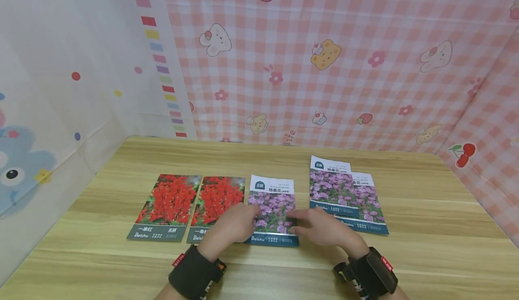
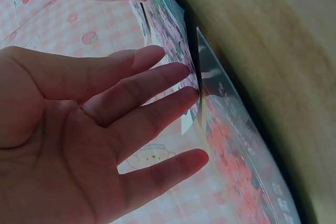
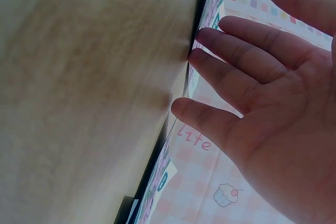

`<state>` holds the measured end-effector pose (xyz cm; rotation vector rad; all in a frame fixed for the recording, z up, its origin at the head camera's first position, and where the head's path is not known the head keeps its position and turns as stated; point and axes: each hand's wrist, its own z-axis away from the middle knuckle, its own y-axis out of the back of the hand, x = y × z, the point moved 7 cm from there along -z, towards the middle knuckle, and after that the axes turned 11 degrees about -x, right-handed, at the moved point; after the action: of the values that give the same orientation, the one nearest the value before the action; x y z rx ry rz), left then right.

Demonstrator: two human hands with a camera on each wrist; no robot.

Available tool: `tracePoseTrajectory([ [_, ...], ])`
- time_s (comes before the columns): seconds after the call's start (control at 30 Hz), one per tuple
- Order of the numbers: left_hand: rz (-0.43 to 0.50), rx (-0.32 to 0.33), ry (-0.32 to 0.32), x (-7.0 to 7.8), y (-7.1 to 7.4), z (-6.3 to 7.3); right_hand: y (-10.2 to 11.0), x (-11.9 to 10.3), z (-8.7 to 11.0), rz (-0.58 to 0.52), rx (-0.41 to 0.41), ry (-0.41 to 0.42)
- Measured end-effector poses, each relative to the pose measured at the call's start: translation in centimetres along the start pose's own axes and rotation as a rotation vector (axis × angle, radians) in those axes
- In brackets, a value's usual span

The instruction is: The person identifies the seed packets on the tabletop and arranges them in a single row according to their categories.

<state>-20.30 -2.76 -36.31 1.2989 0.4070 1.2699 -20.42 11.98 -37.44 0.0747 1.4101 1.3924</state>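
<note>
A seed packet with purple flowers lies flat on the table between my two hands. My left hand touches its left edge and partly covers the red-flower packet beside it. At its right edge, the fingertips of my right hand rest on the packet. In the left wrist view the fingers of my left hand are spread and fairly straight. The right wrist view shows my right hand with extended fingers, fingertips at the packet's edge and tabletop.
Another red-flower packet lies at the far left. On the right, one purple-flower packet overlaps a second purple packet. The wooden table meets a pink checked cloth at the back and a pale cloth on the left.
</note>
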Motion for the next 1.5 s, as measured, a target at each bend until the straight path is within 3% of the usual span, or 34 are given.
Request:
tracePoseTrajectory([
  [1.1,0.018,0.015,-0.013,-0.1,0.2,0.2,-0.2,-0.2,-0.1,0.037,0.001,0.033],
  [1.5,0.031,0.048,-0.021,0.4,0.6,0.3,1.6,0.0,1.2,-0.033,0.067,0.012],
])
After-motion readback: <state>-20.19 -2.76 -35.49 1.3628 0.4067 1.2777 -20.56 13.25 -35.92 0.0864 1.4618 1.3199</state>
